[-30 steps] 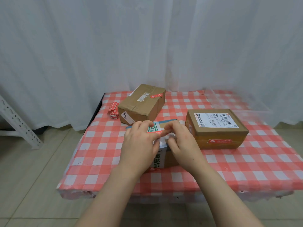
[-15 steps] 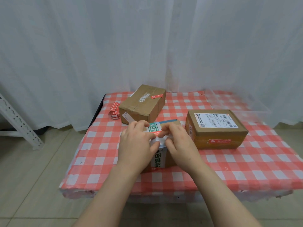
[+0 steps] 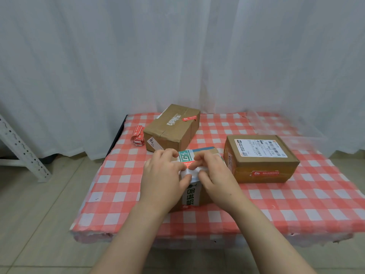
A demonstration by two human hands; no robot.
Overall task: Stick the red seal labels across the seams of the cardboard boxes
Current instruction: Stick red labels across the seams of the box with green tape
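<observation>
Head view. Both hands work over the near box (image 3: 194, 191), which stands at the centre of the desk (image 3: 296, 206) under a red-and-white checked cloth. The left hand (image 3: 162, 178) lies over the box's left side; the right hand (image 3: 216, 176) is on the right. Their fingertips (image 3: 197, 162) meet on the top face, pinched on a red seal label (image 3: 189, 164) with a crumpled white strip (probably its backing) just below it.

Step in hand, as judged: placing and pressing the label across the top seam of this box; the seam itself is hidden by the hands. The next move calls for freeing the backing and smoothing the label flat on both sides of the seam.

Two other boxes already bear red labels: the far box (image 3: 171, 127) at 11 o'clock, on its top, and the right box (image 3: 260, 157) at 2 o'clock, on its near side face. A folded stock of labels (image 3: 137, 135) lies at 10 o'clock, just beside the far box.

Surroundings: white curtain (image 3: 177, 56) behind, tiled floor (image 3: 39, 204), and a white perforated metal frame (image 3: 21, 149) at 9 o'clock.
</observation>
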